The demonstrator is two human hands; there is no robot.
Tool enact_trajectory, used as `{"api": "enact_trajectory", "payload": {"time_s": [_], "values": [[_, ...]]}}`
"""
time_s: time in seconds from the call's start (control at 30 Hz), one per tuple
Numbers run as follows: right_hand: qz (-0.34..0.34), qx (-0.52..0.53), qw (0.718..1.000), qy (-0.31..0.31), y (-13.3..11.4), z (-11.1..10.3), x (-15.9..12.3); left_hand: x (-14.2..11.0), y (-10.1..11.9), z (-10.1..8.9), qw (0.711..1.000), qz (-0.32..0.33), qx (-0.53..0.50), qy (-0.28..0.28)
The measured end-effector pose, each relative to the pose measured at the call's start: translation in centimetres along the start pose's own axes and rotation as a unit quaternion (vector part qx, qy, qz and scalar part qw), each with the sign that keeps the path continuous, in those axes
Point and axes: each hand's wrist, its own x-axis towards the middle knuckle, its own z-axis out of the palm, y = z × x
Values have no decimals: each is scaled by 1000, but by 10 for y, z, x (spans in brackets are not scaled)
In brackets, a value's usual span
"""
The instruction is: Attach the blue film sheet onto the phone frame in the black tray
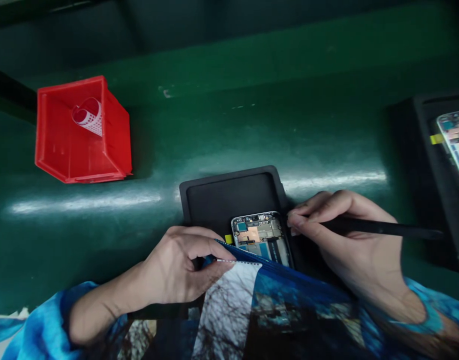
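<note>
In the head view, an opened smartphone [257,230] lies in a black tray [229,195], its circuit board and ribbon cables showing. A yellow tab [228,239] sticks out at its left side. My left hand [184,265] is closed, thumb and fingers pinching the edge of a blue and white patterned cloth [229,305]. That cloth covers the phone's lower part. Beside the phone's right edge is my right hand [338,230], closed round a slim black pen-like tool [387,227]. The tool's working tip is hidden at my fingers.
A red plastic bin [119,135] with a curled white perforated strip [90,120] inside stands at the upper left. At the right edge, another opened phone [456,135] lies in a second black tray [426,150]. The worktop [214,125] is green.
</note>
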Motion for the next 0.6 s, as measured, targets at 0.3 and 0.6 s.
{"api": "enact_trajectory", "payload": {"time_s": [0.3,0.6], "values": [[-7,-12,1000,7,-4,3,0,-2,-2,-1,1000,-6,11,-11],[-57,-45,997,7,-5,4,-6,-1,0,-2,1000,-19,2,-12]]}}
